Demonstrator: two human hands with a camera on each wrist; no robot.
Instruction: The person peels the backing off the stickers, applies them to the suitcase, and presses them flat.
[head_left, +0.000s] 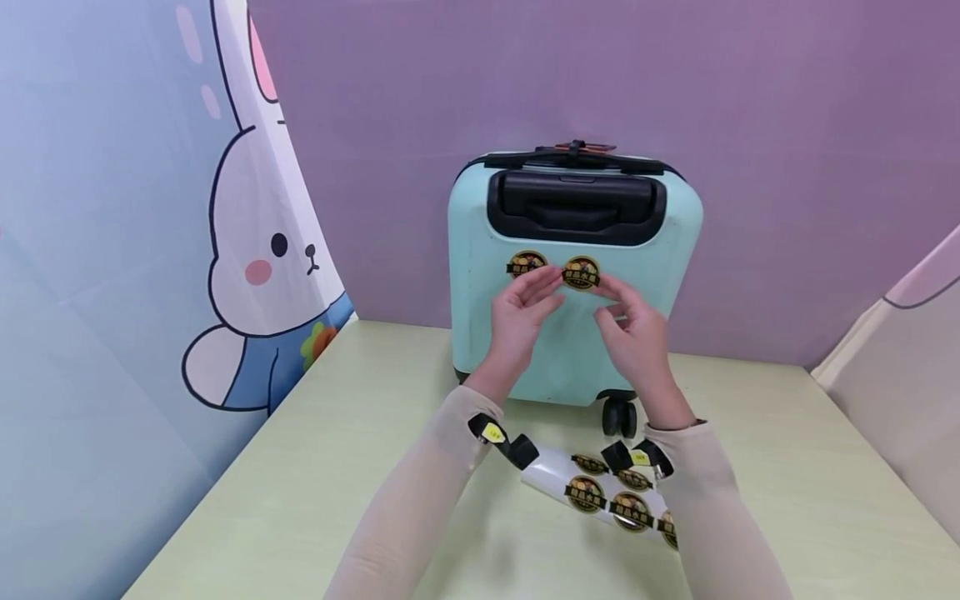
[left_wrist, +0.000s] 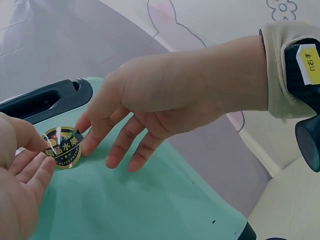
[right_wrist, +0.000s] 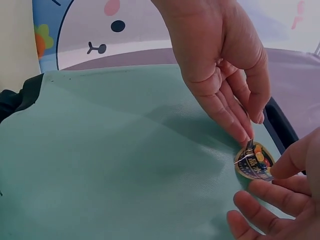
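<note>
A round black-and-gold fruit sticker is against the front of a mint-green suitcase, below its black handle recess. My left hand touches the sticker's left edge with extended fingertips, its thumb held apart. From the other side, my right hand reaches the right edge with its fingertips, the thumb lower down. Both hands flank the sticker in the left wrist view. One black band end stands slightly raised in the right wrist view. Another such sticker is on the suitcase at left, partly behind my left fingers.
A white sticker sheet with several similar round stickers lies on the pale table, partly under my right forearm. Behind the suitcase hangs a purple backdrop. A rabbit-printed cloth borders the left side.
</note>
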